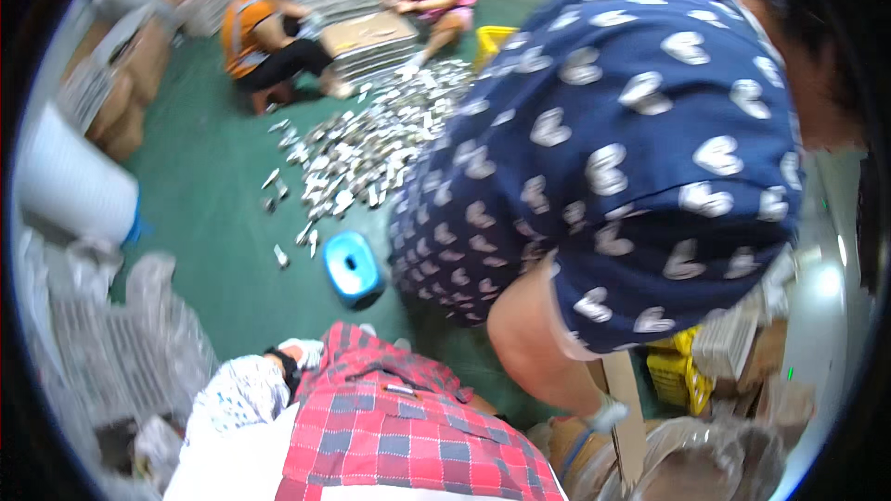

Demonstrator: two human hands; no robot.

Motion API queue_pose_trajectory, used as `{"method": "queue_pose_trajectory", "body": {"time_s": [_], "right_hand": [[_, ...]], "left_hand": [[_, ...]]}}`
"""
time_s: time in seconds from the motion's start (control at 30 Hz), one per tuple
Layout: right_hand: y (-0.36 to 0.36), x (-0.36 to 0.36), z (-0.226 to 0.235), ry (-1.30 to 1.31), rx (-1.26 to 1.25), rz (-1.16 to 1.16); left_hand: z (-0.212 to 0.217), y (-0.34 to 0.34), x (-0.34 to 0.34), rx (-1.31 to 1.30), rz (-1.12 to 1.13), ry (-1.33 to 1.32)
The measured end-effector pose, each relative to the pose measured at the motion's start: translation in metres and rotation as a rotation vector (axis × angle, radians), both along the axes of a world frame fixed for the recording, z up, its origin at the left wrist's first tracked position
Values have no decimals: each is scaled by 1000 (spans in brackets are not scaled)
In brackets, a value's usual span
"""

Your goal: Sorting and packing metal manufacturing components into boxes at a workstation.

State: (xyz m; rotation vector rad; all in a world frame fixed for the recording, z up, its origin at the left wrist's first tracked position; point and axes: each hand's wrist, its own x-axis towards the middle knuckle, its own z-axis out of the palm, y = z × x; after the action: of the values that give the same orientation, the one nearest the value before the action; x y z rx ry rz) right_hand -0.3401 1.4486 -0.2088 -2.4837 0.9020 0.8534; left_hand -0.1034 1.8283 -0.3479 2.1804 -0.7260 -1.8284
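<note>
My left hand (304, 351), in a white glove, rests by the edge of my red and grey checked apron (408, 436). A black band circles that wrist, below a white patterned sleeve (239, 393). The apron and blur hide the fingers, so whether they hold anything cannot be made out. My right hand is out of sight. A small pen-like item (401, 390) lies at the apron's front. Just ahead of me on the floor stands a blue plastic stool (352, 265) with a hole in its seat.
Close on my right, a co-worker in a navy heart-print garment (594, 130) bends over, a gloved hand (609, 416) at a cardboard piece (624, 436). Small metallic parts (371, 148) cover the floor ahead. Two people sit beyond, beside stacked trays (371, 42). Plastic-wrapped goods (153, 306) line the left.
</note>
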Motion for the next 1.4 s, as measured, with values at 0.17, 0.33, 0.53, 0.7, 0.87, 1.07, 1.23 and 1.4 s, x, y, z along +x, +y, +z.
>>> {"method": "queue_pose_trajectory", "body": {"time_s": [0.17, 0.33, 0.53, 0.7, 0.87, 1.07, 1.23, 1.4], "right_hand": [[3, 10, -7, 70, 152, 18], [35, 47, -33, 108, 273, 96], [123, 132, -48, 13, 193, 257], [170, 193, 0, 15, 131, 167], [179, 216, 21, 33, 65, 139], [147, 253, -8, -169, 30, 88], [82, 278, -84, -351, 92, 83], [-12, 308, -117, -275, 375, 222]], "left_hand": [[123, 7, 5, 9, 239, 27], [113, 72, 17, -73, 336, 146], [115, 124, 121, 39, 85, 176], [79, 172, 167, -91, 58, 119], [87, 132, 226, -11, 112, 391], [57, 107, 292, -20, 124, 291], [69, 7, 331, 173, -43, 180], [85, -123, 369, 400, -203, 139]]}}
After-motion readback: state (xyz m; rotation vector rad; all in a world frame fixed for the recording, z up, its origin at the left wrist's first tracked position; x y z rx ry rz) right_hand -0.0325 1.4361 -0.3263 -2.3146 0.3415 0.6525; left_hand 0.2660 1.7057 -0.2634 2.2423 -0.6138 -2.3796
